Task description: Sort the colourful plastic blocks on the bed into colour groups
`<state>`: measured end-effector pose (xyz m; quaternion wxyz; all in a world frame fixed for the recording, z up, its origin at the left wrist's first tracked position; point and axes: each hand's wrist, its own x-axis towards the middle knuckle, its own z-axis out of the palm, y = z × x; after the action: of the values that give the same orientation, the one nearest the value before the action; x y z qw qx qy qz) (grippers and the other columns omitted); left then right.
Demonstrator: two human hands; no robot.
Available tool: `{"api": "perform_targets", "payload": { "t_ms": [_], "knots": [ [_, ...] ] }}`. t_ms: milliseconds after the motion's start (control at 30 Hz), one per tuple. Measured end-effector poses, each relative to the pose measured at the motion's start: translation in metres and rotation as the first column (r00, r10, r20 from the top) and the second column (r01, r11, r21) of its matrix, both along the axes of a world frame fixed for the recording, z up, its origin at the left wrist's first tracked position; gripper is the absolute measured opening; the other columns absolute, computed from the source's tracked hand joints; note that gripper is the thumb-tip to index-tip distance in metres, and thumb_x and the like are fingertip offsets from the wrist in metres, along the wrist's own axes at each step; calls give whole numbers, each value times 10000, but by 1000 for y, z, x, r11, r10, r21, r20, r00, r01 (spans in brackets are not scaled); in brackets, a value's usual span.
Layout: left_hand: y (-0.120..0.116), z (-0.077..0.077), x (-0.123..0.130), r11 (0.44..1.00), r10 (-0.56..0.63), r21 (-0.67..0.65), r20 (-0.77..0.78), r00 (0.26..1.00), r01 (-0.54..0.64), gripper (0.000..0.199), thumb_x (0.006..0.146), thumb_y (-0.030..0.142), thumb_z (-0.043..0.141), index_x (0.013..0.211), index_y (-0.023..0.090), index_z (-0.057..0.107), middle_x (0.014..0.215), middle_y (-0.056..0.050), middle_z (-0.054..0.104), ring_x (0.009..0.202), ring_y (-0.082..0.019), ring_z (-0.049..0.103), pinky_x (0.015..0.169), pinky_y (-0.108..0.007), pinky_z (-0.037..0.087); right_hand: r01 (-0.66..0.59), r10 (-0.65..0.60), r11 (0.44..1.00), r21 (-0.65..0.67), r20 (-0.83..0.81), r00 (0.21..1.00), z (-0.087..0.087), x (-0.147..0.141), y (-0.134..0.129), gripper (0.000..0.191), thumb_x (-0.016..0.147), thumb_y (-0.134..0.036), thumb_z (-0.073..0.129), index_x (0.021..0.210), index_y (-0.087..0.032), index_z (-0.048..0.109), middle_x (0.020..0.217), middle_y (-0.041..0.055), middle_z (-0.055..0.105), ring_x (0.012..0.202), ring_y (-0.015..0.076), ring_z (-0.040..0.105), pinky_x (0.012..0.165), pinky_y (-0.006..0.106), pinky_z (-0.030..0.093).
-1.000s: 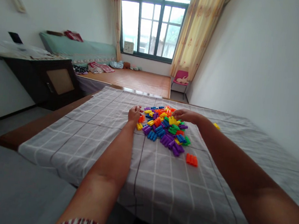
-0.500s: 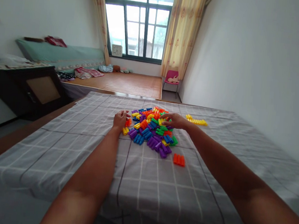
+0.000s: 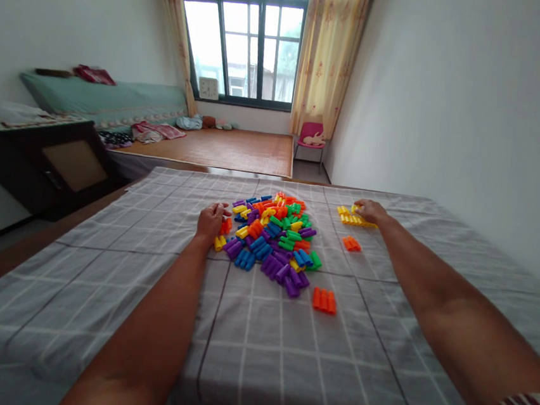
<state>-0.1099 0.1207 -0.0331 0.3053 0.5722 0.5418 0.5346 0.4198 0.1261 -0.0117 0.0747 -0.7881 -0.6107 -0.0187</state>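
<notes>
A heap of colourful plastic building pieces, each like short tubes joined side by side, lies on the checked cloth, with purple pieces (image 3: 273,266) at its front. At the heap's left edge rests my left hand (image 3: 211,220), fingers loosely apart beside an orange piece (image 3: 226,226) and a yellow piece (image 3: 219,243). Far to the right, my right hand (image 3: 370,211) pinches a small yellow piece (image 3: 356,209) just over a row of yellow pieces (image 3: 352,219). An orange piece (image 3: 352,243) lies in front of that row. Another orange piece (image 3: 324,301) sits nearer me.
The grey checked cloth (image 3: 147,292) covers the table. Beyond it stand a low bed platform (image 3: 227,149), a pink chair (image 3: 311,131) and a window. A dark cabinet (image 3: 68,161) is at left; a white wall (image 3: 474,107) runs along the right.
My right hand has moved from the heap rightward to the yellow row, now with a yellow piece. An orange piece has appeared in front of that row. My left hand stays by the heap.
</notes>
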Motion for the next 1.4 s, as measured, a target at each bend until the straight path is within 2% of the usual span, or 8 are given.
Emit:
{"api": "perform_targets", "payload": {
  "t_ms": [200,667,800,967,1100,1233,1300,1400],
  "knots": [
    [-1,1,0,1000,0,-16,-13,1000,0,403,866,389,432,1042,115,670,826,-89,727,530,-117,565,448,-200,423,-99,86,984,-148,-90,992,8,-2,1,430,823,-324,604,1228,-205,690,1194,79,699,1021,229,657,879,290,486],
    [4,-4,-2,1000,-16,-3,-12,1000,16,397,878,392,441,1048,119,673,843,-92,739,528,-116,569,476,-213,432,-207,207,978,12,-28,978,19,-51,-4,316,864,-394,574,1092,-249,737,1148,80,716,1052,242,646,953,364,474],
    [7,-6,-1,1000,-5,12,8,1000,4,395,890,398,434,1037,119,672,828,-90,736,524,-119,573,478,-218,426,-389,394,899,199,16,919,47,-116,-6,323,903,-322,515,1142,-219,706,1197,92,694,1090,234,628,991,379,451],
    [7,-7,0,1000,19,8,55,998,-20,365,916,358,409,1026,121,664,796,-74,726,535,-111,596,518,-213,444,-762,761,627,162,79,643,71,-259,-32,327,929,-313,490,1181,-225,679,1193,64,696,1126,235,581,993,379,420],
    [7,-7,1,1000,16,-7,83,996,-15,337,926,334,415,1018,127,664,787,-65,729,529,-105,602,523,-206,444,-694,683,718,51,144,716,66,-340,-44,328,958,-355,450,1171,-245,673,1180,102,695,1173,287,534,966,454,408],
    [6,-6,1,1000,-2,6,73,997,1,330,933,287,402,1024,108,664,796,-81,736,528,-103,602,539,-206,453,-547,549,836,-45,63,834,52,-368,-32,384,884,-482,579,1164,-242,686,1161,143,695,1172,355,537,917,483,437],
    [6,-6,1,1000,1,10,69,998,-1,333,938,282,398,1027,106,666,801,-86,740,529,-104,604,546,-209,457,-573,571,818,-49,-50,819,47,-370,-27,342,821,-454,672,1103,-265,713,1133,98,708,1109,319,582,877,404,467],
    [6,-5,1,1000,15,11,78,997,-16,328,937,293,414,1030,112,672,808,-85,743,530,-105,605,547,-211,454,-734,699,678,-41,-273,661,48,-362,-25,231,779,-381,715,967,-249,740,954,26,733,886,205,641,759,273,481]
  ]
}}
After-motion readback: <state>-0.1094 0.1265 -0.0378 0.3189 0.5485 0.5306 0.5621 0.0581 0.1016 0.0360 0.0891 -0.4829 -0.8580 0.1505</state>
